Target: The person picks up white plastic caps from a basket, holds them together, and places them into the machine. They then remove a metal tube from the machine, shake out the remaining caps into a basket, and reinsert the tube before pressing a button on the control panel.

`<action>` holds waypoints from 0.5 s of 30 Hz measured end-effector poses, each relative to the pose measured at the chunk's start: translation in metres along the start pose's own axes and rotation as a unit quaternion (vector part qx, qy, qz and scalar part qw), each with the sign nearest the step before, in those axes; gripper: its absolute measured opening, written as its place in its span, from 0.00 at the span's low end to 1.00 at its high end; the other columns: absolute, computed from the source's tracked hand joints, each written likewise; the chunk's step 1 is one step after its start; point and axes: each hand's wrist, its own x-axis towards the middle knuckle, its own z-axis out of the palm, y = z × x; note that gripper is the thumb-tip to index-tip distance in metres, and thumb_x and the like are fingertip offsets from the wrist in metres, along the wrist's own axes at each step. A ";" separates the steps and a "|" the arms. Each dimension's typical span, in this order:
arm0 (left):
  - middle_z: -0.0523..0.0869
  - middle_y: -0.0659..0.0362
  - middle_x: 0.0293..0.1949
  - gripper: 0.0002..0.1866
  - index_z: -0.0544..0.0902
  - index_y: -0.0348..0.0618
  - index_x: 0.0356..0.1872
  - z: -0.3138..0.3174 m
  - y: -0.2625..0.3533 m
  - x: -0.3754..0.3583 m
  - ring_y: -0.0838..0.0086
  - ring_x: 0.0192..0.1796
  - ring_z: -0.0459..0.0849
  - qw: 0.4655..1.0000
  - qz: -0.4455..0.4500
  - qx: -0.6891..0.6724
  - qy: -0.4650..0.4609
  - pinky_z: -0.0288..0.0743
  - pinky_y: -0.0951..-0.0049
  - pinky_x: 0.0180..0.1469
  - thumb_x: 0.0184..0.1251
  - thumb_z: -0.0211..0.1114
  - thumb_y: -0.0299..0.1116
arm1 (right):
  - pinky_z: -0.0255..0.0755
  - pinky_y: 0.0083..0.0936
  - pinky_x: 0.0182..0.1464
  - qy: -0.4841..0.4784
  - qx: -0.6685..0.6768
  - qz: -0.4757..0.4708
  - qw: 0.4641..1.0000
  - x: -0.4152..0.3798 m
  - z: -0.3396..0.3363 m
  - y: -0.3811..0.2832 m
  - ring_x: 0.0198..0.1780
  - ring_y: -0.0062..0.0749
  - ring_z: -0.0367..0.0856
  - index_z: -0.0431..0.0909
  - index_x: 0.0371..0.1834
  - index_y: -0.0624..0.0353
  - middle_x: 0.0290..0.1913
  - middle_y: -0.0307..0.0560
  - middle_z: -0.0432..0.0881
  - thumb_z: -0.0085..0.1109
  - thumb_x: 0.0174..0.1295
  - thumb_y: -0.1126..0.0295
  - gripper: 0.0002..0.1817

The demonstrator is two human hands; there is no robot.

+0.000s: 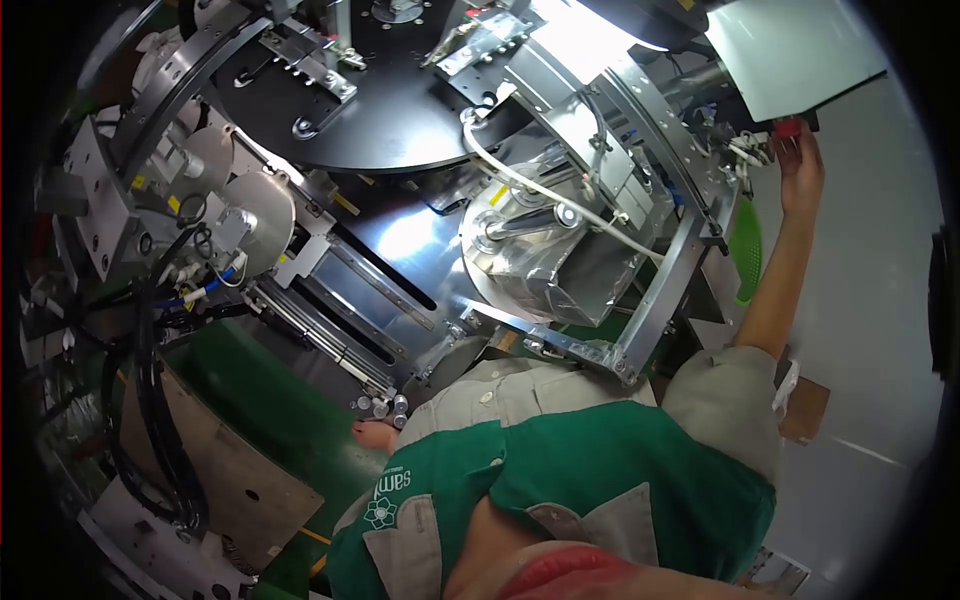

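My right hand [803,175] reaches out at the upper right, its fingers closed around a red knob [788,127] under the edge of a pale panel [800,55]. White connectors and thin tubes [748,150] sit just left of those fingers. Low by my waist, part of my left hand [374,434] shows past the shirt, its fingers mostly hidden. Several small shiny cylinders [381,408] are right beside it, and I cannot tell whether the hand holds them. A machine with a black round table [390,140] stands in front of me.
A metal frame corner [625,365] is close to my body. Behind it is a roll in clear plastic film [570,275]. Discs [262,222] and black cables [160,400] are on the left. A green basket [746,252] and cardboard box [806,410] are at right.
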 end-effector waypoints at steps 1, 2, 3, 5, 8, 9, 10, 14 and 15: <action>0.82 0.41 0.41 0.17 0.79 0.31 0.39 -0.008 0.012 -0.001 0.45 0.41 0.78 0.996 -0.073 -0.050 -0.011 0.70 0.52 0.44 0.67 0.46 0.34 | 0.71 0.35 0.59 -0.006 0.025 0.012 1.000 0.013 -0.016 0.013 0.54 0.35 0.76 0.68 0.60 0.65 0.59 0.49 0.74 0.50 0.69 0.64 0.21; 0.82 0.41 0.40 0.17 0.80 0.31 0.37 -0.008 0.006 -0.001 0.44 0.41 0.78 0.998 0.051 0.028 -0.001 0.69 0.51 0.43 0.67 0.46 0.35 | 0.69 0.37 0.61 -0.033 0.018 0.002 0.999 0.019 -0.025 0.020 0.56 0.37 0.74 0.68 0.61 0.63 0.59 0.49 0.73 0.50 0.69 0.63 0.22; 0.82 0.40 0.38 0.18 0.80 0.32 0.35 -0.004 0.001 -0.003 0.44 0.41 0.78 0.999 -0.022 -0.044 0.002 0.68 0.51 0.43 0.66 0.46 0.36 | 0.69 0.36 0.61 -0.041 0.023 0.000 0.999 0.025 -0.033 0.027 0.58 0.38 0.73 0.67 0.62 0.64 0.59 0.49 0.72 0.49 0.70 0.62 0.22; 0.82 0.40 0.38 0.17 0.80 0.33 0.34 -0.007 0.005 -0.005 0.43 0.40 0.77 0.999 -0.015 -0.018 0.025 0.68 0.51 0.43 0.66 0.46 0.36 | 0.67 0.36 0.63 -0.047 0.004 -0.003 0.999 0.013 -0.024 0.021 0.61 0.39 0.71 0.66 0.62 0.66 0.61 0.52 0.70 0.47 0.71 0.59 0.24; 0.82 0.39 0.39 0.19 0.80 0.31 0.35 -0.018 0.021 -0.010 0.42 0.41 0.77 0.994 -0.045 -0.099 0.012 0.68 0.51 0.44 0.66 0.46 0.37 | 0.65 0.35 0.66 -0.006 -0.099 -0.023 0.995 -0.026 -0.028 0.017 0.65 0.42 0.68 0.64 0.62 0.69 0.64 0.55 0.67 0.48 0.71 0.58 0.26; 0.81 0.39 0.40 0.19 0.80 0.30 0.37 -0.016 0.017 -0.008 0.41 0.42 0.77 0.996 -0.029 -0.082 -0.009 0.68 0.51 0.46 0.67 0.46 0.37 | 0.64 0.35 0.66 -0.001 -0.120 -0.024 0.992 -0.036 -0.049 0.028 0.65 0.42 0.68 0.64 0.62 0.69 0.64 0.55 0.67 0.49 0.70 0.58 0.26; 0.82 0.39 0.41 0.19 0.80 0.30 0.38 -0.017 0.019 -0.010 0.42 0.42 0.77 0.995 -0.032 -0.095 -0.005 0.69 0.52 0.47 0.66 0.46 0.37 | 0.64 0.35 0.66 0.026 -0.114 0.004 0.993 -0.049 -0.067 0.040 0.65 0.42 0.68 0.65 0.61 0.69 0.62 0.55 0.69 0.49 0.70 0.59 0.26; 0.83 0.40 0.42 0.18 0.80 0.28 0.41 -0.015 0.003 0.003 0.46 0.41 0.79 0.986 -0.010 -0.149 -0.075 0.70 0.57 0.47 0.66 0.48 0.35 | 0.70 0.37 0.52 -0.049 -0.500 0.111 0.858 -0.171 -0.247 0.229 0.50 0.44 0.76 0.74 0.50 0.64 0.48 0.53 0.78 0.49 0.65 0.60 0.19; 0.83 0.40 0.42 0.18 0.80 0.28 0.42 -0.013 -0.006 0.006 0.47 0.41 0.80 0.980 -0.004 -0.162 -0.115 0.71 0.58 0.47 0.65 0.49 0.34 | 0.71 0.39 0.47 -0.114 -0.635 0.061 0.762 -0.209 -0.276 0.270 0.44 0.45 0.78 0.76 0.46 0.62 0.43 0.53 0.80 0.48 0.64 0.60 0.17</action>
